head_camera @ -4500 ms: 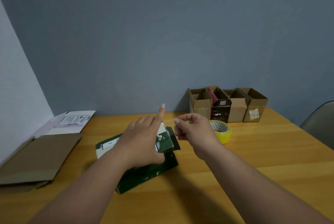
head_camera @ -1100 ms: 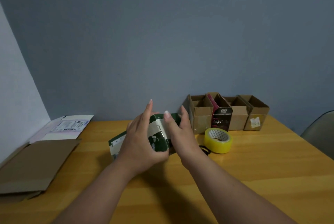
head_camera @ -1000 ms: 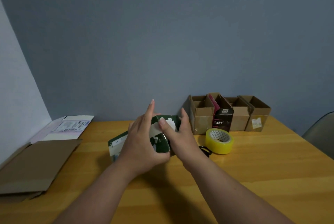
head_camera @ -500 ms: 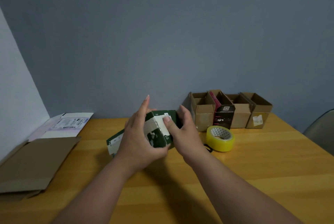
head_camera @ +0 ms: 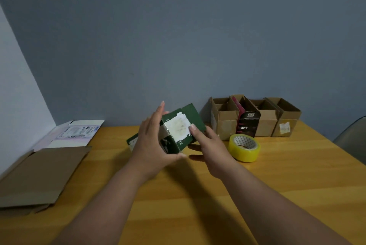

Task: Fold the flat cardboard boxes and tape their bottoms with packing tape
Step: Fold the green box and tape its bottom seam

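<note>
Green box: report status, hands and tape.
Left hand and right hand both gripping green box, lifted, end flaps facing camera. Tape roll idle on table. Nothing in the way.

Dark green printed cardboard box (head_camera: 179, 132) held up at the centre of the frame, tape and other boxes around it.

The green box is tilted, its end turned toward the camera with a pale worn flap folded across and a green flap standing open at its upper right. A yellow roll of packing tape (head_camera: 244, 147) lies flat right of centre. Four erected boxes (head_camera: 255, 118), three brown and one black, stand in a row with tops open, right of centre by the wall. Flat brown cardboard (head_camera: 41, 173) and a flat white printed box (head_camera: 76, 133) lie at left.
</note>
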